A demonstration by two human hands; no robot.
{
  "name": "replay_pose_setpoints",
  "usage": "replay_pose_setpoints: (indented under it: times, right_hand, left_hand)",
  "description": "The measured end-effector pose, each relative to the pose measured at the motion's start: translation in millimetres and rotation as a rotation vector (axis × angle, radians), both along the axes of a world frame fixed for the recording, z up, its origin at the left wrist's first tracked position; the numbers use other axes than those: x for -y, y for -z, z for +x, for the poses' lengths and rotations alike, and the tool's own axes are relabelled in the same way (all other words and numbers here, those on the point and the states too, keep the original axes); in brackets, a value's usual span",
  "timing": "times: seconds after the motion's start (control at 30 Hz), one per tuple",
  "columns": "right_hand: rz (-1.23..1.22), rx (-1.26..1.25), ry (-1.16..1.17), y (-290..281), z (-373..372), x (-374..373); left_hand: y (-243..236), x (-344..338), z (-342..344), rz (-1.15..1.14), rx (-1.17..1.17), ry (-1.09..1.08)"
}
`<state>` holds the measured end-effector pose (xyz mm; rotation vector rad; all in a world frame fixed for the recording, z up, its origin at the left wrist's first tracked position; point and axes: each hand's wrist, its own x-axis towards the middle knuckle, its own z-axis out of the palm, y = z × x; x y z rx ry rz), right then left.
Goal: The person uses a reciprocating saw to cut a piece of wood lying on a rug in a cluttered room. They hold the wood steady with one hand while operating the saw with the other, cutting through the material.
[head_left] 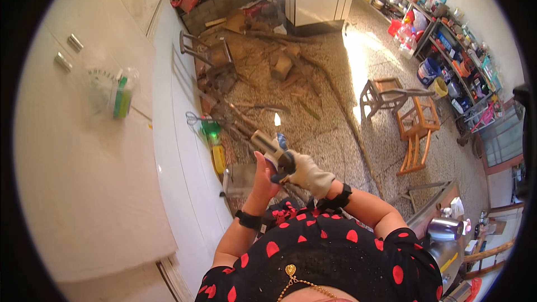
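Observation:
In front of my body I have a silvery metal cylinder (pixel 265 142), tilted with its far end up and to the left. My right hand (pixel 310 176), in a pale glove with dark blue fingers, is wrapped around its near end. Bare, my left hand (pixel 263 182) is closed against that same end from the left, thumb stretched upward along it. The gloved fingers hide most of the near end and part of the left fingers. Something white shows between the two hands. Black straps circle both wrists.
Branches and split wood (pixel 282 67) lie on the floor ahead, by a dark wooden chair (pixel 215 56). Scissors (pixel 193 118), a green bottle (pixel 211 127) and a yellow container (pixel 218 159) are beside the white cabinet (pixel 173 151). Wooden chairs (pixel 417 120) and crowded shelves (pixel 458 56) stand right.

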<state>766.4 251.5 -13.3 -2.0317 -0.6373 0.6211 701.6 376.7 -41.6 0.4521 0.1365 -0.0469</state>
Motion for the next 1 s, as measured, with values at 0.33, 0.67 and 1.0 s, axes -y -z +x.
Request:
replay_pose_setpoints:
  times: [0.33,0.67,1.0]
  right_hand:
    - [0.124,0.090,-0.036,-9,102,-96]
    - [0.169,-0.088,-0.220,-12,167,-185]
    - [0.253,-0.080,-0.554,24,345,-215]
  left_hand:
    - [12,-104,93,-0.165,0.280,-0.023]
    - [17,-155,113,0.061,-0.067,-0.312]
    - [34,-179,276,0.017,-0.415,-0.464]
